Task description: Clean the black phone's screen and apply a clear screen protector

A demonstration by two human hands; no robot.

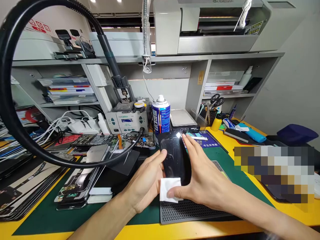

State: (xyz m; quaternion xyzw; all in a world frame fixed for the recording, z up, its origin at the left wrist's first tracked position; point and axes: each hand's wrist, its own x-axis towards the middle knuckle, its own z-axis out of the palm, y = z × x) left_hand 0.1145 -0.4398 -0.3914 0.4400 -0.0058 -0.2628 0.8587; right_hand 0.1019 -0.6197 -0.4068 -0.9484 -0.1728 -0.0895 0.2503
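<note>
My 2 hands meet near the front edge of the tabletop (150,230). The left hand (150,173), half curled, has its thumb on the left rim of a glossy black phone (175,153). The right hand (202,170), thumb and fingers spread wide, spans the phone's right side, its thumb pinning a square white cloth (165,186). I see a grey honeycomb mat (192,211) below.

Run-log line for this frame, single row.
left hand: holds black glossy rectangular phone, thumb at left edge | right hand: fingertips at phone's upper right, thumb on white square cloth | below: dark-grey perforated mat
</note>
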